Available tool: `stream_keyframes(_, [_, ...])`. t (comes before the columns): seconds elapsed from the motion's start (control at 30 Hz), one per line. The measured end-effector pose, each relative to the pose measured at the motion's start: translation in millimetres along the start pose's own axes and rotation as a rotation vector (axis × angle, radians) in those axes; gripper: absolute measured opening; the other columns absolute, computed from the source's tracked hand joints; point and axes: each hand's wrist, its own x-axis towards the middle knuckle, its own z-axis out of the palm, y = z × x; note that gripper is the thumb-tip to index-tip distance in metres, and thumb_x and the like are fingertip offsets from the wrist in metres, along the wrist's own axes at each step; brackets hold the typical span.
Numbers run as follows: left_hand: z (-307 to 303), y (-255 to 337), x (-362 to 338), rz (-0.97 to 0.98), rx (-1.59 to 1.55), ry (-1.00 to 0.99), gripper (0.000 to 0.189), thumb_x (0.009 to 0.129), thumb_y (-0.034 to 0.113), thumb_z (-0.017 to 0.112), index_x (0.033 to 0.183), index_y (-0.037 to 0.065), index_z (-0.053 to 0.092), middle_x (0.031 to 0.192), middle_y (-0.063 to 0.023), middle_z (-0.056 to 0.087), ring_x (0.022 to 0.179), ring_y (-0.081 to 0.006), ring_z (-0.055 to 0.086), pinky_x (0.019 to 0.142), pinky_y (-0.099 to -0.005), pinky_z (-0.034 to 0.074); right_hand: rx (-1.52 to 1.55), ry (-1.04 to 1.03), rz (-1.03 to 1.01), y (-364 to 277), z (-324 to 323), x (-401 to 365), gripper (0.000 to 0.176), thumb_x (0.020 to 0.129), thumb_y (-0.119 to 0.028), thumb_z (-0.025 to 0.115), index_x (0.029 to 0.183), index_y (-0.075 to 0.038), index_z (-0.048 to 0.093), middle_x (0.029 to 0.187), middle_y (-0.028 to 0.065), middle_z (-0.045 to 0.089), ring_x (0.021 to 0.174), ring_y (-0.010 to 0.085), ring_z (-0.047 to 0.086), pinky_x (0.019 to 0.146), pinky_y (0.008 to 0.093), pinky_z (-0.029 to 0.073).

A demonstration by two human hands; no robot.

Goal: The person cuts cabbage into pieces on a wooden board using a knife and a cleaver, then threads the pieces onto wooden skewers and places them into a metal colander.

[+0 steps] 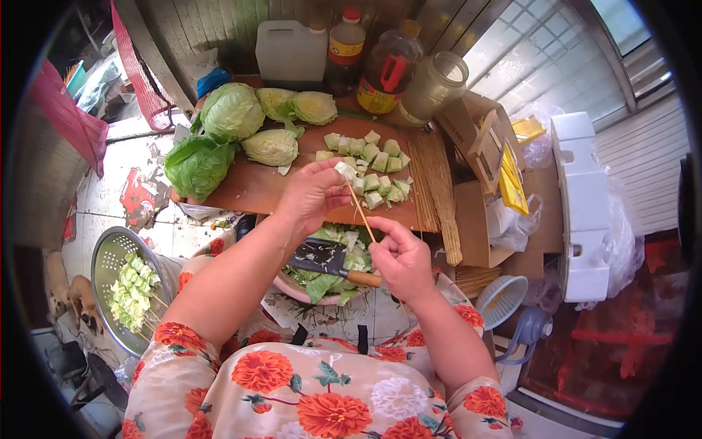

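Observation:
My left hand (pixel 308 197) pinches a pale cabbage chunk (pixel 344 172) between thumb and fingertips. A thin wooden skewer (pixel 360 211) meets that chunk at its upper tip; its lower part is in the closed fingers of my right hand (pixel 401 257). Just beyond, a cluster of cut cabbage cubes (pixel 371 164) lies on the brown board (pixel 300 196). Whole green cabbages (pixel 232 112) and cut cabbage halves (pixel 270 148) rest on its left side. Below my hands, a cleaver (pixel 318 256) with a wooden handle lies across a basin of cabbage leaves (pixel 357 254).
A metal colander (pixel 117 241) with skewered cabbage stands at lower left. Bundled skewers (pixel 431 183) lie along the board's right edge. Bottles (pixel 344 51), a jug (pixel 290 55) and a glass jar (pixel 436 84) line the back. Cardboard boxes (pixel 468 227) and white foam (pixel 580 205) stand at right.

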Motion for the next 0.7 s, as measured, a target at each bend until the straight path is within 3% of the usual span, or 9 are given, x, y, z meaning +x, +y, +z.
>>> stream_keyframes(0.23, [-4, 10, 14, 0.036, -0.061, 0.017, 0.034, 0.084, 0.002, 0.062, 0.117, 0.004, 0.052, 0.096, -0.0061, 0.065, 0.074, -0.0146, 0.064, 0.064, -0.0276, 0.056, 0.131, -0.034, 0.055, 10, 3, 20, 0.035, 0.086, -0.003, 0.06, 0.121, -0.001, 0.06, 0.063, -0.007, 0.051, 0.058, -0.0004, 0.043, 0.052, 0.0183, 0.037])
stream_keyframes(0.53, [-5, 12, 10, 0.131, -0.07, 0.072, 0.033, 0.084, 0.002, 0.064, 0.115, 0.004, 0.053, 0.103, -0.0063, 0.063, 0.084, -0.0173, 0.064, 0.074, -0.0305, 0.055, 0.171, -0.013, -0.003, 4, 8, 23, 0.033, 0.087, -0.002, 0.059, 0.121, -0.001, 0.06, 0.063, -0.0069, 0.052, 0.056, -0.0001, 0.044, 0.051, 0.0177, 0.037])
stream_keyframes(0.7, [-6, 9, 9, 0.192, -0.033, 0.025, 0.043, 0.082, -0.002, 0.063, 0.123, 0.002, 0.05, 0.105, -0.0082, 0.063, 0.085, -0.02, 0.065, 0.077, -0.0315, 0.056, 0.197, -0.046, 0.044, -1, 5, 22, 0.034, 0.088, -0.001, 0.058, 0.122, -0.001, 0.059, 0.064, -0.0058, 0.053, 0.056, 0.0002, 0.044, 0.05, 0.0178, 0.036])
